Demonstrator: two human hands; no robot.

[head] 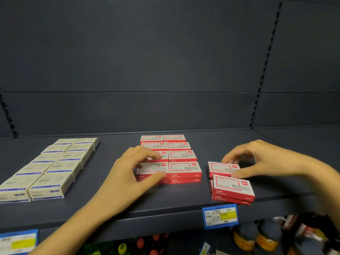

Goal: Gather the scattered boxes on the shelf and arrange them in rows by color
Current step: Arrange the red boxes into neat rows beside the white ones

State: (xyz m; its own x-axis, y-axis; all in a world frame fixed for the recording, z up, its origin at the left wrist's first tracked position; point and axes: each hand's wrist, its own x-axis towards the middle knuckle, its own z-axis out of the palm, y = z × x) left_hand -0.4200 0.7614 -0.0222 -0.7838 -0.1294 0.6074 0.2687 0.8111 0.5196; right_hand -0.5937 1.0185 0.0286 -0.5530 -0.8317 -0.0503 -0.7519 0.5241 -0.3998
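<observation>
On the dark shelf (pixel 176 201) the cream boxes with blue stripes (pixel 55 168) stand at the left in two neat columns running front to back, touching one another; the red block (pixel 182 155) sits in the middle, two columns wide and four rows deep, its front row stacked two high. The left grip (pixel 128 170) is curled round the top front-left red box (pixel 149 167) of that block, thumb on the near face and fingers bent over the far edge; the box lies flat and in line with its neighbour. Well apart to the right, the right grip (pixel 257 159) pinches a lone red box (pixel 222 168), fingertips on its far edge and thumb at its near right corner; the box rests flat on the shelf. Just in front of it, touching or nearly so, a skewed red pair (pixel 232 186) lies two high, turned slightly off the rows, near the shelf's front lip. A blue price tag (pixel 219 216) hangs on the lip below that pair; another blue tag (pixel 18 240) shows at the lower left; blurred jars (pixel 257 236) stand on the level beneath.
</observation>
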